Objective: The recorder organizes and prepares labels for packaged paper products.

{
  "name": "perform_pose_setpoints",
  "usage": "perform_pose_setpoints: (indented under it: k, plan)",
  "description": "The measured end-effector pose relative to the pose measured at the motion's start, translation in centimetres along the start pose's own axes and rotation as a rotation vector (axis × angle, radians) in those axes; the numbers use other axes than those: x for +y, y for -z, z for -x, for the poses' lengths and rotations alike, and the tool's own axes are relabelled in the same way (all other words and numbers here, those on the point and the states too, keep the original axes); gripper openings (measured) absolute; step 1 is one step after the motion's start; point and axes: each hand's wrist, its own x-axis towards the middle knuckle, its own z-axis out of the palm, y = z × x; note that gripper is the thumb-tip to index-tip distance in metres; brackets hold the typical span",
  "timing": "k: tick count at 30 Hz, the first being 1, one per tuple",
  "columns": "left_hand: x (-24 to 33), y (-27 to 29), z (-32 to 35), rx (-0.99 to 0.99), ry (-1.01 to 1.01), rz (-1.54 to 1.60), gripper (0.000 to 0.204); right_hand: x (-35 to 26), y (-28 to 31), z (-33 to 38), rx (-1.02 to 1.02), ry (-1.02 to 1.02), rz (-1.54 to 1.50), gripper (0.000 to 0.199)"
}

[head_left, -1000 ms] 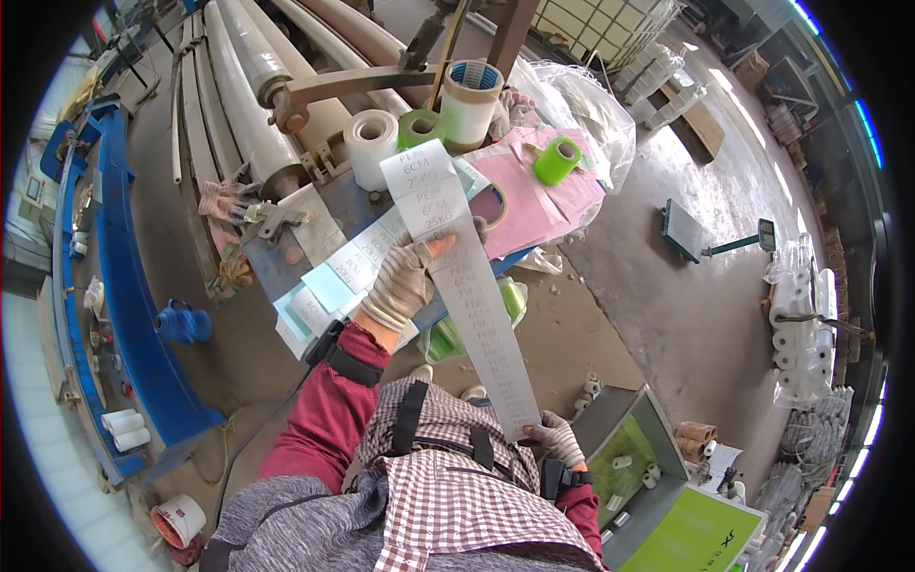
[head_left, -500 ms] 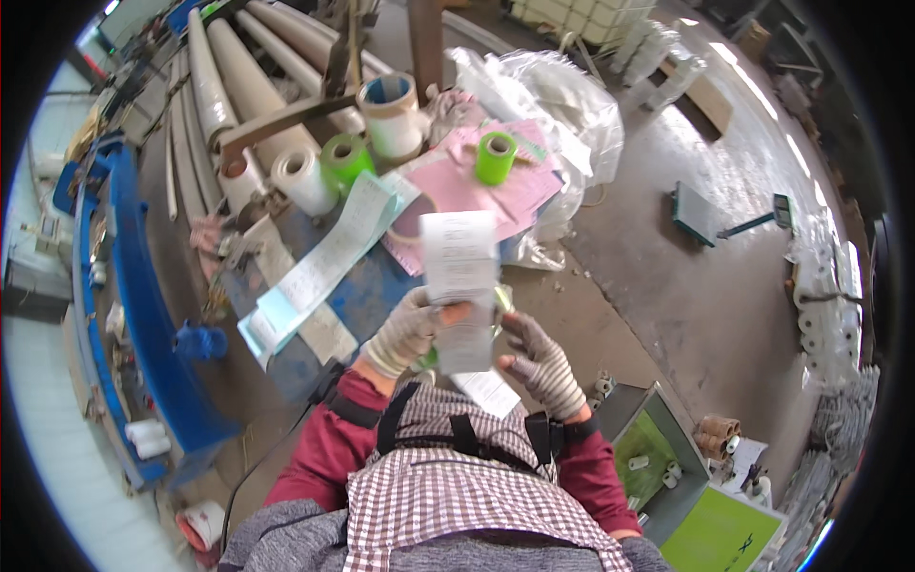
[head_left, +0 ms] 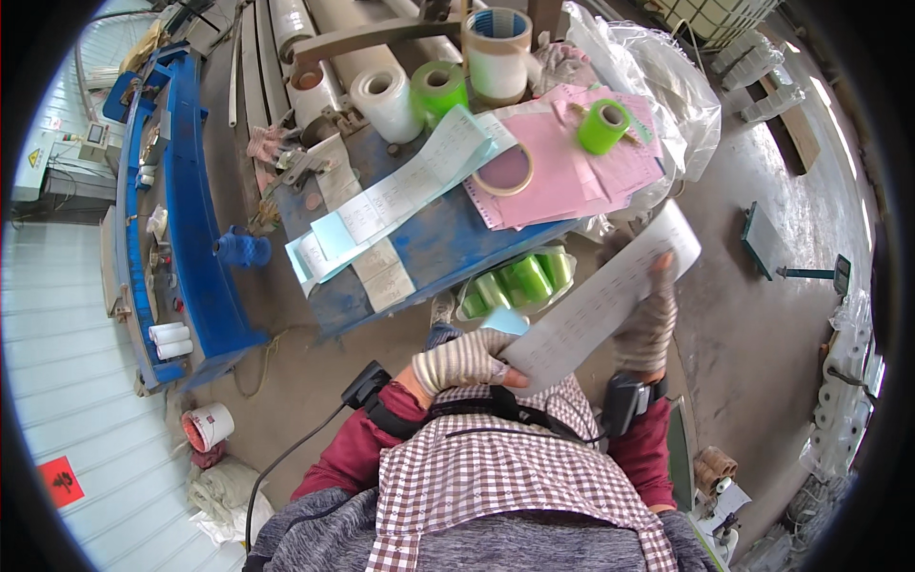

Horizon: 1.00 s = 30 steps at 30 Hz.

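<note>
A long strip of white printed paper (head_left: 593, 310) slants up to the right in front of my checked apron. My left hand (head_left: 462, 362), in a striped fingerless glove, pinches its lower left end; a light blue paper piece (head_left: 505, 321) shows beside those fingers. Up at the other end, my right hand (head_left: 651, 319) grips the strip with the thumb on top; its remaining fingers are blurred or behind the paper. Beyond my hands, a blue worktable (head_left: 429, 250) bears another long printed strip (head_left: 400, 195), pink sheets (head_left: 543, 176) and a tape ring (head_left: 503, 172).
Green rolls (head_left: 524, 278) in clear wrap lie below the table edge. On the table stand a green roll (head_left: 603, 127), a white film roll (head_left: 386, 103) and a larger roll (head_left: 496, 57). Left is a blue machine frame (head_left: 195, 257); a platform scale (head_left: 762, 240) rests on the floor at right.
My hands have spread apart, and the upright strip now stretches slanted between them. My left hand sits at its lower end, my right at its upper end. The view has swung left.
</note>
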Motion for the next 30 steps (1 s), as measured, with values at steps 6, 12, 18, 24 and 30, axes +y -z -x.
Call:
perform_pose_setpoints:
  k: [6,12,18,24,30]
  plan:
    - [1.6,5.3,9.3,0.229,0.085,-0.443,0.049,2.0,-3.0,-1.6,0.083,0.007,-0.104,0.057]
    - [0.8,9.8,19.2,0.606,0.033,-0.591,0.043,7.8,-6.0,-1.8,0.113,-0.135,-0.063,0.04]
    - [-2.0,15.1,20.8,0.759,0.17,-0.364,0.025,11.5,-6.5,-2.8,0.206,-0.15,0.007,0.035]
    - [-2.9,17.9,19.6,0.817,0.178,-0.366,0.021,11.8,-7.1,-4.5,0.294,-0.061,0.111,0.031]
    - [-3.3,19.2,19.1,0.826,0.176,-0.441,0.026,10.0,-6.3,-6.5,0.381,0.392,0.586,0.044]
